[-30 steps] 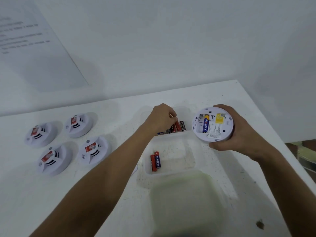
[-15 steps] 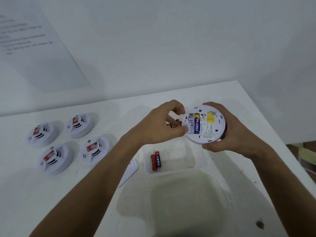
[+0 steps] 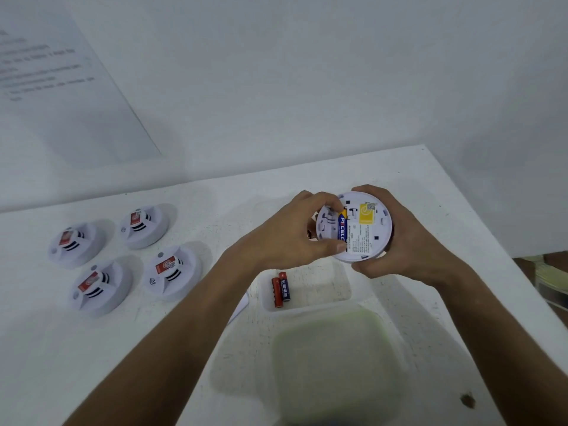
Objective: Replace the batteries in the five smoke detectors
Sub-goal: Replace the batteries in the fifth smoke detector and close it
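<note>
Four detectors (image 3: 123, 259) left on the table (image 3: 430, 179), two batteries (image 3: 281, 289) in a tray (image 3: 325, 290) right of them

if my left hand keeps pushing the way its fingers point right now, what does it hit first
Most likely the smoke detector held by the right hand. The left hand points rightward, its fingertips already at the open battery bay beside the blue battery. Whether they touch it is unclear.

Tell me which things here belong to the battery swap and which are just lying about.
Part of the job:
held detector
blue battery in it
four detectors on the table
two loose batteries in a clear tray
both hands

Lying about:
green-lidded box
printed sheet
</note>
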`<state>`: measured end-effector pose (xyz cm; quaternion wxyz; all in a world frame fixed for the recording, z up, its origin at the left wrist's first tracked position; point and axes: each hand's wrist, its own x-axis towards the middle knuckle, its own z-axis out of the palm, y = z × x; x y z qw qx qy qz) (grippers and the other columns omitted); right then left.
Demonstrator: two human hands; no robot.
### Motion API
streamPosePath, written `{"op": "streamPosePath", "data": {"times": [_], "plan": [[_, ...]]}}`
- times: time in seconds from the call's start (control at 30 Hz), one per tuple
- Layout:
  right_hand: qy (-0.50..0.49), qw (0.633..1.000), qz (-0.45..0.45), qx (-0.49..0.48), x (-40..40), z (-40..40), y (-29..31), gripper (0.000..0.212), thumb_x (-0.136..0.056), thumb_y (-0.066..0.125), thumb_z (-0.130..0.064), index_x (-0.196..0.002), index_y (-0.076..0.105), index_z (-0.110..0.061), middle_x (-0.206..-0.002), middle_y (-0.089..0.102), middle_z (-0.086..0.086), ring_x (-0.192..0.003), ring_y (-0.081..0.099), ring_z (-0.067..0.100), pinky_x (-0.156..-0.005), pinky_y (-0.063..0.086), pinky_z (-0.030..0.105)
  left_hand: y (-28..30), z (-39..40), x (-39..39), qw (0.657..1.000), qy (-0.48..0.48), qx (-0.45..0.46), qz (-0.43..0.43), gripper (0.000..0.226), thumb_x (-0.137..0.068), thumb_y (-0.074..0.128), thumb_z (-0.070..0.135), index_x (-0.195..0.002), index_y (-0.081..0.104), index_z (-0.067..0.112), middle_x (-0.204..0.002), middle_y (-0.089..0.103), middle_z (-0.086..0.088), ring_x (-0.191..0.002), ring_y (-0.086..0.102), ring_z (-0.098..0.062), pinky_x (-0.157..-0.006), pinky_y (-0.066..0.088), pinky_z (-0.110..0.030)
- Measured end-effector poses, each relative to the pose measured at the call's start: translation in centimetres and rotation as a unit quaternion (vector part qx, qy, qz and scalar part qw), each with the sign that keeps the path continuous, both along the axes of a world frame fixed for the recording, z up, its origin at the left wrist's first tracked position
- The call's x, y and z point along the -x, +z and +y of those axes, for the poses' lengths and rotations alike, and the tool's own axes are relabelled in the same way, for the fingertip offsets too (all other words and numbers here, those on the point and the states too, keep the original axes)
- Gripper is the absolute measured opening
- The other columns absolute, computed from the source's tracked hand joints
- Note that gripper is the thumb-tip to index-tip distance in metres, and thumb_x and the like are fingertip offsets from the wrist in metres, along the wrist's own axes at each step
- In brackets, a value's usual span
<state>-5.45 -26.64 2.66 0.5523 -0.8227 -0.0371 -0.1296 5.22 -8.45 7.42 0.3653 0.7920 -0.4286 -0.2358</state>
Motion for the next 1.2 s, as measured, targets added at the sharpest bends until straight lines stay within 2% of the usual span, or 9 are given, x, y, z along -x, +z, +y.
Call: {"op": "streamPosePath", "data": {"times": [0.2, 0.3, 0.43, 0.53, 0.67, 0.77, 0.83, 0.97, 1.2], "plan": [[-0.022, 1.000, 0.006, 0.012, -0.6, 0.4, -0.2, 0.084, -0.049, 0.079, -0.035, -0.126, 0.043, -0.035, -0.121, 0.057, -0.012, -0.109, 0.059, 0.000, -0.088, 0.049, 0.010, -0.1, -0.9, -0.2, 0.999, -0.001, -0.031, -0.009, 0.047, -0.081, 0.076, 0.019, -0.108, 0.040, 0.029, -0.118, 0.043, 0.000, -0.099, 0.053, -0.012, -0.077, 0.049, -0.016], [-0.033, 0.999, 0.010, 0.007, -0.7, 0.1, -0.5, 0.087, -0.048, 0.081, -0.033, -0.128, 0.044, -0.032, -0.120, 0.060, -0.006, -0.108, 0.060, 0.004, -0.087, 0.050, 0.013, -0.2, -1.2, -0.3, 0.999, 0.007, -0.023, -0.022, 0.047, -0.080, 0.077, 0.020, -0.105, 0.038, 0.028, -0.117, 0.042, 0.000, -0.095, 0.053, -0.011, -0.071, 0.046, -0.014], [-0.036, 0.999, 0.017, 0.005, -0.9, -0.1, -0.9, 0.090, -0.050, 0.084, -0.009, -0.129, 0.045, -0.026, -0.117, 0.060, -0.006, -0.103, 0.061, 0.003, -0.082, 0.051, 0.013, -0.7, -2.0, 0.2, 0.995, 0.044, 0.017, -0.085, 0.040, -0.081, 0.075, 0.032, -0.101, 0.041, 0.026, -0.110, 0.038, 0.003, -0.101, 0.047, -0.013, -0.079, 0.045, -0.021], [-0.044, 0.999, 0.011, 0.001, -1.0, -0.6, -1.0, 0.088, -0.052, 0.082, -0.002, -0.131, 0.047, -0.016, -0.117, 0.061, -0.004, -0.104, 0.063, 0.006, -0.081, 0.052, 0.014, -1.0, -2.5, 0.3, 0.985, 0.093, 0.071, -0.129, 0.025, -0.087, 0.067, 0.035, -0.091, 0.046, 0.024, -0.097, 0.052, 0.003, -0.091, 0.049, -0.015, -0.078, 0.045, -0.030], [-0.056, 0.998, 0.008, 0.014, -0.9, -1.2, -1.1, 0.088, -0.054, 0.084, -0.005, -0.133, 0.046, -0.015, -0.121, 0.060, 0.000, -0.108, 0.061, 0.013, -0.085, 0.054, 0.020, -1.3, -2.9, -0.9, 0.981, 0.161, 0.106, -0.007, 0.016, -0.087, 0.068, 0.024, -0.090, 0.053, 0.020, -0.079, 0.064, 0.004, -0.069, 0.060, -0.012, -0.058, 0.052, -0.025], [-0.080, 0.997, 0.021, 0.004, -0.3, -1.7, -1.4, 0.090, -0.052, 0.084, -0.010, -0.132, 0.045, -0.020, -0.123, 0.058, -0.002, -0.110, 0.060, 0.008, -0.084, 0.052, 0.016, -1.8, -3.0, -2.5, 0.956, 0.263, 0.126, 0.045, 0.017, -0.085, 0.070, 0.028, -0.096, 0.058, 0.022, -0.082, 0.069, 0.005, -0.065, 0.060, -0.007, -0.058, 0.046, -0.019], [-0.092, 0.995, 0.032, -0.010, 0.3, -2.0, -1.7, 0.090, -0.051, 0.084, -0.010, -0.133, 0.045, -0.021, -0.123, 0.059, -0.004, -0.110, 0.060, 0.006, -0.083, 0.051, 0.014, -2.5, -2.8, -3.7, 0.956, 0.279, 0.085, 0.018, 0.017, -0.085, 0.071, 0.030, -0.096, 0.061, 0.022, -0.082, 0.069, 0.005, -0.063, 0.060, -0.006, -0.055, 0.042, -0.015], [-0.100, 0.994, 0.042, -0.019, 1.1, -2.3, -1.8, 0.090, -0.051, 0.083, -0.009, -0.131, 0.046, -0.026, -0.121, 0.058, -0.009, -0.107, 0.059, 0.002, -0.081, 0.051, 0.013, -4.4, -2.9, -4.5, 0.975, 0.216, -0.042, -0.019, 0.016, -0.084, 0.072, 0.029, -0.096, 0.064, 0.021, -0.086, 0.069, 0.002, -0.059, 0.057, -0.002, -0.043, 0.037, -0.006], [-0.084, 0.995, 0.050, -0.021, 1.4, -2.3, -1.9, 0.091, -0.052, 0.084, -0.009, -0.132, 0.045, -0.027, -0.118, 0.058, -0.018, -0.111, 0.058, 0.002, -0.083, 0.051, 0.013, -5.3, -3.9, -4.6, 0.978, 0.182, -0.096, -0.040, 0.030, -0.089, 0.068, 0.031, -0.116, 0.065, 0.019, -0.099, 0.067, -0.002, -0.056, 0.054, -0.002, -0.046, 0.037, -0.010]]}}
